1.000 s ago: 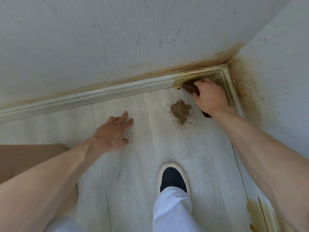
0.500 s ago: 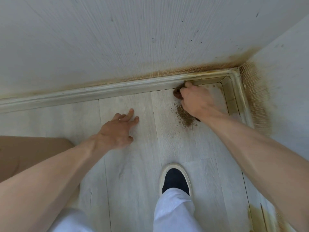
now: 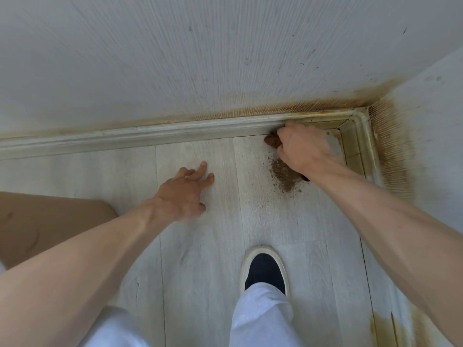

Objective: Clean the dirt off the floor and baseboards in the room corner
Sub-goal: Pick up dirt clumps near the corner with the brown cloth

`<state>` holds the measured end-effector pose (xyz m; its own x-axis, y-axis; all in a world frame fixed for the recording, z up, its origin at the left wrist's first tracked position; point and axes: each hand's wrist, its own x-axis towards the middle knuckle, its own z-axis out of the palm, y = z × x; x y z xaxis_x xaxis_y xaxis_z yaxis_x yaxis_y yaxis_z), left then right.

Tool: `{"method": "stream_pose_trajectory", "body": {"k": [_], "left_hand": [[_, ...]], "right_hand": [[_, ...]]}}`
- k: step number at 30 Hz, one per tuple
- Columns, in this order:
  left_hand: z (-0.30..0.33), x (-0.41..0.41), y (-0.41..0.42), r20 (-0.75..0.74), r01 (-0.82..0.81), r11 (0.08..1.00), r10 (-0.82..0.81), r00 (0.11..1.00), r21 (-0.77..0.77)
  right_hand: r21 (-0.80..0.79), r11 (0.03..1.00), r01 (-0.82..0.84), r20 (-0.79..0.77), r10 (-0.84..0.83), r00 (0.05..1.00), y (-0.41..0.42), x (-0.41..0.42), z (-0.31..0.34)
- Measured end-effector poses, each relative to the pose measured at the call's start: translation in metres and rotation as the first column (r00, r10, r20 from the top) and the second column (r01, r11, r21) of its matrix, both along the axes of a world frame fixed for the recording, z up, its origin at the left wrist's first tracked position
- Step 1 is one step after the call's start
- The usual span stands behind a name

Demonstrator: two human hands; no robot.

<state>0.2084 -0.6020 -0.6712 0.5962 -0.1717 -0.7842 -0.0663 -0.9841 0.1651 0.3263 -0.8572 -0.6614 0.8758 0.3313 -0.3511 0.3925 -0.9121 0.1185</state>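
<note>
Dirt pile (image 3: 284,177) on floor (image 3: 195,246) just beside corner baseboard (image 3: 175,134) — right hand (image 3: 304,149) grips brown cloth (image 3: 272,142) against it. Left hand (image 3: 184,194) flat, fingers spread, braced. Risk: wiping scatters grit or smears stains.

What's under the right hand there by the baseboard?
A dark brown cloth pokes out beyond the right hand, against the baseboard. The dirt pile runs partly beneath the wrist. The rest of the cloth is covered.

Dark slip-on shoe (image 3: 265,270) with white sole; white trouser leg (image 3: 260,319); tan surface (image 3: 45,221) at left
</note>
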Motion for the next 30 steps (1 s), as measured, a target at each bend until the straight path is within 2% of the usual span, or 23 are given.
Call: {"method": "stream_pose_trajectory", "body": {"k": [2, 7, 12, 17, 21, 26, 30], "left_hand": [[0.000, 0.000, 0.001, 0.004, 0.000, 1.000, 0.000, 1.000, -0.001], [0.001, 0.001, 0.000, -0.001, 0.001, 1.000, -0.001, 1.000, -0.001], [0.001, -0.001, 0.002, 0.005, 0.017, 1.000, -0.017, 1.000, -0.001], [0.002, 0.000, 0.001, -0.002, 0.017, 1.000, -0.017, 1.000, 0.003], [0.002, -0.001, 0.001, -0.006, 0.002, 1.000, -0.002, 1.000, -0.001], [0.001, 0.000, -0.001, -0.008, -0.004, 1.000, 0.004, 1.000, -0.002], [0.002, 0.000, 0.000, -0.010, 0.005, 1.000, -0.005, 1.000, -0.002]], "right_hand": [[-0.010, 1.000, 0.023, 0.034, -0.023, 0.999, 0.004, 0.001, 0.000], [0.036, 0.999, -0.018, -0.054, 0.020, 0.998, 0.017, -0.009, -0.012], [0.000, 0.998, 0.061, 0.053, -0.061, 0.997, 0.004, -0.003, -0.007], [0.018, 0.999, -0.028, -0.017, 0.029, 0.999, 0.016, -0.008, -0.014], [-0.040, 0.999, 0.014, 0.083, -0.011, 0.997, 0.015, 0.001, -0.004], [-0.024, 0.997, -0.077, -0.020, 0.076, 0.997, 0.034, -0.015, -0.014], [-0.058, 0.997, -0.055, 0.033, 0.057, 0.998, 0.010, -0.003, 0.001]]}}
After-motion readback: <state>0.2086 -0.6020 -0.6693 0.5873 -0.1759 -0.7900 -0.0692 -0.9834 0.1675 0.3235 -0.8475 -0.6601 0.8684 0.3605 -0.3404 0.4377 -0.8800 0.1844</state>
